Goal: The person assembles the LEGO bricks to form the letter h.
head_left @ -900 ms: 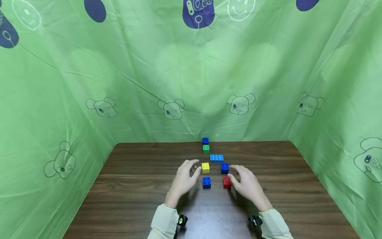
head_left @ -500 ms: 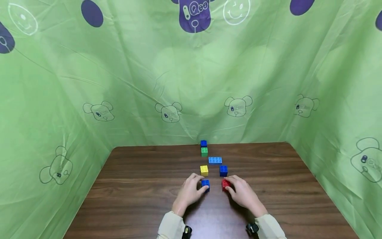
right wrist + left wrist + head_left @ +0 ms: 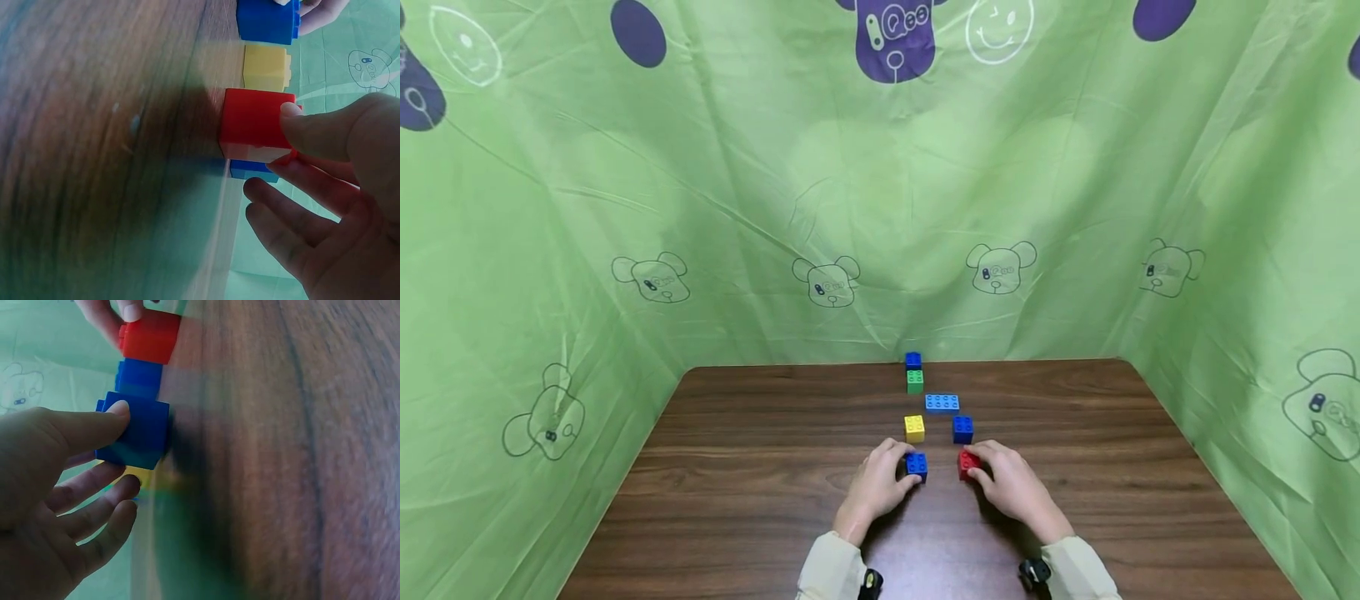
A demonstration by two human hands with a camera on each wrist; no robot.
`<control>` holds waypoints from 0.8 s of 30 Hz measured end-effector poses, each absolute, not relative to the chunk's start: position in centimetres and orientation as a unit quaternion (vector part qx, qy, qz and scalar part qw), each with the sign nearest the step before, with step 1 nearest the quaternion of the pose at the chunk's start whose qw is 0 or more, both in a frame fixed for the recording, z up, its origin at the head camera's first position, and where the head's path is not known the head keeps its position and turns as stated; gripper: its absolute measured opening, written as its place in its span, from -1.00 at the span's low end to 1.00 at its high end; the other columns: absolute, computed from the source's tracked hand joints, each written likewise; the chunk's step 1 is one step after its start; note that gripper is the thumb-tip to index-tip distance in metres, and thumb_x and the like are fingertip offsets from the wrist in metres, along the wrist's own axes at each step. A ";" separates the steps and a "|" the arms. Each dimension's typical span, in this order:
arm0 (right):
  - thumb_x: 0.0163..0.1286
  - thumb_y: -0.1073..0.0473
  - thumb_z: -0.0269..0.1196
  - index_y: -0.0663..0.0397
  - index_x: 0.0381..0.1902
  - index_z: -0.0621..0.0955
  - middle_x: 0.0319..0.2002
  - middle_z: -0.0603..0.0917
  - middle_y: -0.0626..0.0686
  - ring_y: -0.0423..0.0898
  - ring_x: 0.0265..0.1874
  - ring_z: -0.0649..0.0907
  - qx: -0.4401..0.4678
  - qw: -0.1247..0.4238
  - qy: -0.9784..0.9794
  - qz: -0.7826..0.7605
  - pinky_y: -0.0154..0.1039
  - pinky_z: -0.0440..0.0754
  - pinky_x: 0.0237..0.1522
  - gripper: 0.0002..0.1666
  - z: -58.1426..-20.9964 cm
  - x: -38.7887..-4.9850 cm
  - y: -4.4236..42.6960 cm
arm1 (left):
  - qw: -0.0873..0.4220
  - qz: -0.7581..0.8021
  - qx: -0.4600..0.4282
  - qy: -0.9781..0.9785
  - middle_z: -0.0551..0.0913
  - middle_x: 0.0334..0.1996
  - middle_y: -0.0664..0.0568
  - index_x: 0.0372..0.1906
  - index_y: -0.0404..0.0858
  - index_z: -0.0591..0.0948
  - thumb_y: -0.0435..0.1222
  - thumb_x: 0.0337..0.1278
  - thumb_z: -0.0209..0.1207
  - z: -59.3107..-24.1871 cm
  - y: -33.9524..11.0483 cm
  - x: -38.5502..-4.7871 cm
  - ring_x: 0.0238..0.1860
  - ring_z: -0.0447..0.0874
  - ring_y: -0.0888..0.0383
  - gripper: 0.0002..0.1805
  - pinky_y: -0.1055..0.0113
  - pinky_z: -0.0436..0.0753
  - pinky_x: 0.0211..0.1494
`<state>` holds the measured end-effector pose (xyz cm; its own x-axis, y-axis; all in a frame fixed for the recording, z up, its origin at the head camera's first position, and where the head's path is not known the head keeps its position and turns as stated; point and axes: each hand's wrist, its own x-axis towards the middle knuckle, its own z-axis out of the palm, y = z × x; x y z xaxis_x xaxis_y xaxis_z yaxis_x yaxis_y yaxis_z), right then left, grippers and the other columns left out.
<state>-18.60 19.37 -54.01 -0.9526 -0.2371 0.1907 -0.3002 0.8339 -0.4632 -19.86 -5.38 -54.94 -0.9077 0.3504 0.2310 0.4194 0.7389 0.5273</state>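
My left hand (image 3: 877, 481) pinches a blue building block (image 3: 917, 467) between thumb and fingers, at the near end of the left row. In the left wrist view the thumb lies on the near face of that blue block (image 3: 140, 434). To its right, my right hand (image 3: 1011, 481) pinches a red building block (image 3: 967, 465). The right wrist view has the thumb at the upper edge of the red block (image 3: 256, 122), with fingertips behind it. Both blocks appear to stand on the table, studs up. Just beyond are a yellow block (image 3: 914, 428) and a second blue block (image 3: 962, 429).
Farther back lie a long light-blue block (image 3: 942, 403), a green block (image 3: 915, 382) and another blue block (image 3: 913, 361) at the table's back edge. Green printed cloth (image 3: 895, 192) encloses the dark wooden table (image 3: 737, 467) at the back and sides.
Both hands have come nearer to the body, from beside the yellow and farther blue blocks. The left now grips the near blue block, the right the red one. The head view has shifted slightly.
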 end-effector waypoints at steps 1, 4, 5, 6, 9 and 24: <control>0.36 0.22 0.39 0.14 0.15 0.68 0.03 0.72 0.06 0.05 0.06 0.71 0.140 0.062 -0.955 0.252 0.03 0.65 0.13 -0.60 -54.0 -18.5 19.3 | 0.059 -0.296 -0.207 -0.931 0.68 -0.08 0.01 0.05 -0.18 0.68 -0.16 0.13 0.45 -54.8 -5.5 -19.7 -0.11 0.70 0.09 -0.60 0.13 0.68 -0.02; 0.34 0.24 0.40 0.15 0.14 0.68 0.02 0.72 0.07 0.06 0.04 0.71 0.141 0.066 -0.955 0.254 0.04 0.66 0.10 -0.60 -54.0 -18.5 19.3 | 0.059 -0.299 -0.205 -0.930 0.69 -0.07 0.02 0.05 -0.18 0.68 -0.17 0.14 0.44 -54.0 -6.0 -19.2 -0.09 0.71 0.08 -0.62 0.12 0.68 -0.01; 0.34 0.25 0.40 0.16 0.13 0.69 0.01 0.72 0.07 0.06 0.04 0.72 0.143 0.068 -0.954 0.254 0.04 0.66 0.09 -0.60 -54.0 -18.5 19.3 | 0.057 -0.302 -0.203 -0.930 0.69 -0.06 0.02 0.05 -0.17 0.68 -0.17 0.15 0.44 -53.7 -6.2 -19.0 -0.08 0.71 0.08 -0.62 0.11 0.68 0.00; 0.33 0.26 0.40 0.16 0.13 0.69 0.01 0.73 0.08 0.06 0.03 0.72 0.145 0.071 -0.954 0.254 0.04 0.66 0.09 -0.60 -54.0 -18.5 19.3 | 0.055 -0.304 -0.201 -0.930 0.69 -0.05 0.03 0.06 -0.17 0.68 -0.18 0.16 0.43 -53.4 -6.5 -18.8 -0.07 0.71 0.07 -0.62 0.10 0.68 0.01; 0.32 0.26 0.40 0.17 0.13 0.69 0.01 0.73 0.08 0.06 0.02 0.72 0.149 0.075 -0.953 0.252 0.04 0.66 0.09 -0.60 -54.0 -18.5 19.3 | 0.047 -0.310 -0.197 -0.929 0.71 -0.04 0.03 0.07 -0.19 0.68 -0.20 0.16 0.43 -52.8 -7.2 -18.2 -0.03 0.71 0.06 -0.62 0.09 0.68 0.05; 0.36 0.24 0.38 0.17 0.16 0.68 0.06 0.71 0.13 0.11 0.07 0.70 0.137 0.058 -0.954 0.260 0.09 0.64 0.13 -0.59 -54.1 -18.6 19.3 | 0.030 -0.330 -0.189 -0.924 0.75 -0.05 0.00 0.02 -0.18 0.68 -0.24 0.13 0.44 -54.5 -9.0 -17.1 -0.02 0.73 0.00 -0.65 0.05 0.68 0.05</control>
<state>-18.56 19.30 -54.11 -0.9556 -0.2322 0.1813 -0.2920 0.8274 -0.4797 -17.07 -8.97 -54.50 -0.9264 0.3302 0.1810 0.3702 0.7110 0.5978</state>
